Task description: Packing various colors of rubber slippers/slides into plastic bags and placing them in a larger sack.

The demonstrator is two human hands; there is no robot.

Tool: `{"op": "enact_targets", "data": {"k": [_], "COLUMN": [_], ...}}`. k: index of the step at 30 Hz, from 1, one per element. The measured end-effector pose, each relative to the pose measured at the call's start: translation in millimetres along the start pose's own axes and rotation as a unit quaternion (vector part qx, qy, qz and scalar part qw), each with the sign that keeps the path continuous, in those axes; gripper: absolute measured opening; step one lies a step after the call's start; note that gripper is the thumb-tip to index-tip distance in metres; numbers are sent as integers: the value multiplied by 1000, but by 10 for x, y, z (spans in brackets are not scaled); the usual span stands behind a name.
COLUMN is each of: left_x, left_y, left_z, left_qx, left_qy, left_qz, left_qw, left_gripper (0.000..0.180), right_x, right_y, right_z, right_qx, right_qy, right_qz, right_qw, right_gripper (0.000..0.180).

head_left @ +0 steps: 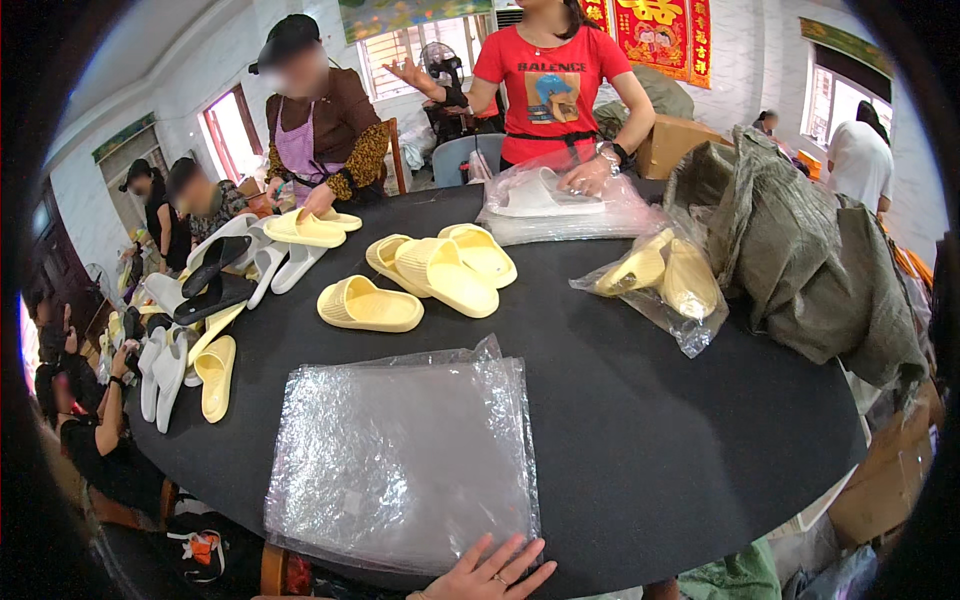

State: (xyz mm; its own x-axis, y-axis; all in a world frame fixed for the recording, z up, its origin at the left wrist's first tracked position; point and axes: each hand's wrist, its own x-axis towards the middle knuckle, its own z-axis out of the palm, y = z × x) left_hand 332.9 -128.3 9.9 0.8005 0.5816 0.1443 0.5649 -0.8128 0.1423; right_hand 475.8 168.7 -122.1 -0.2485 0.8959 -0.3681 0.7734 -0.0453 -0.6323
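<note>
Left grip (488, 577): spreading its fingers loosely, unclenched, over the near right corner of the clear bags (400, 450).
Right grip: lying out of view, its state impossible to tell.
Clear bags: lying stacked flat on the near part of the black tabletop (650, 430).
Yellow slides (460, 285): sitting loose beyond the bags.
Bagged yellow pair (690, 280): lying right of them, beside a grey-green sack (790, 230).

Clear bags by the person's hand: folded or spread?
Spread: the clear bags lie flat, stacked on the black table, edges slightly out of line.
</note>
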Motion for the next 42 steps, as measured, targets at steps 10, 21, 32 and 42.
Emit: {"op": "enact_targets", "data": {"k": [10, 21, 32, 42], "left_x": [-11, -25, -142, -327], "left_y": [0, 27, -92, -189], "left_z": [-35, -95, 37, 134], "left_qx": [9, -18, 39, 38], "left_qy": [13, 17, 76, 51], "left_qz": [10, 15, 44, 32], "left_qw": [1000, 1000, 995, 998], "left_gripper": [78, 75, 74, 72], "right_x": [-693, -1858, -3513, -4545], "right_y": [754, 1710, 2731, 2304], "right_z": [398, 962, 1666, 1685], "right_qx": [-24, -55, -96, -75], "right_qy": [-5, 0, 7, -9], "right_qz": [89, 197, 324, 392], "right_qw": [996, 979, 941, 917], "right_gripper": [49, 49, 49, 49]}}
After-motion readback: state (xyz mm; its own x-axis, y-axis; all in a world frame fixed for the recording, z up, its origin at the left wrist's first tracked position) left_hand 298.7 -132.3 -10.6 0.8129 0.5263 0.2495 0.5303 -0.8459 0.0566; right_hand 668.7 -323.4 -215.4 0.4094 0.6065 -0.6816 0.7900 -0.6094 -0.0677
